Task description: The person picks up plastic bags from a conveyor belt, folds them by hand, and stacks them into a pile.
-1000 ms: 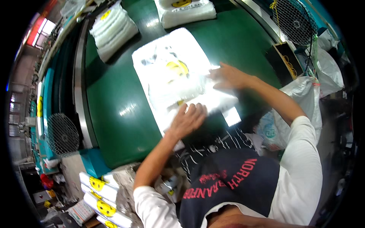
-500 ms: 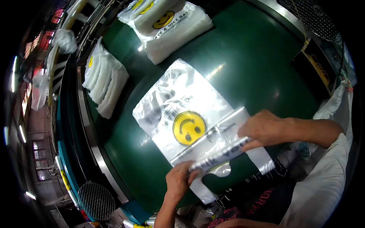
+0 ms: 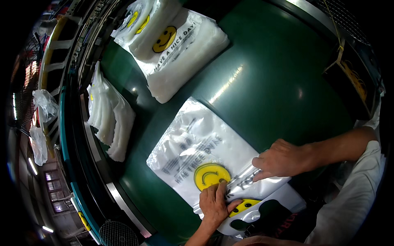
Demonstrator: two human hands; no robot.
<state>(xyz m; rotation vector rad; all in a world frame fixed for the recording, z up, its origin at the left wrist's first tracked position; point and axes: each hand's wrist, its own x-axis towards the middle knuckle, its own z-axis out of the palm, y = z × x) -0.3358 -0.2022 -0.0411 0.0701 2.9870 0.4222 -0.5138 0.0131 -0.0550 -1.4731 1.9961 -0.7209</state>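
In front of me on the green tabletop (image 3: 262, 102) lies a white plastic bag stack (image 3: 193, 123), printed with dark lettering and a yellow smiley face. Its near part, with cut-out handle openings, is folded over. My left hand (image 3: 214, 205) grips the left of this fold, fingers over the smiley and thumb on the near side. My right hand (image 3: 283, 160) pinches the fold's right end between curled fingers and thumb. Part of a second yellow face shows below the fold, beside my left thumb. The handle end hangs over the near table edge.
Thick folded bundles of similar bags (image 3: 176, 82) lie at the far left. A smaller bundle (image 3: 113, 123) sits near the left edge, by a metal rail (image 3: 123, 205). A dark box (image 3: 351, 82) with yellow bands stands at the right. A wire-mesh fan guard (image 3: 119, 233) is at lower left.
The left hand has moved right and inward along the fold, nearer the right hand. The folded strip now lies flatter on the smiley. The view has shifted, so the bags appear lower.
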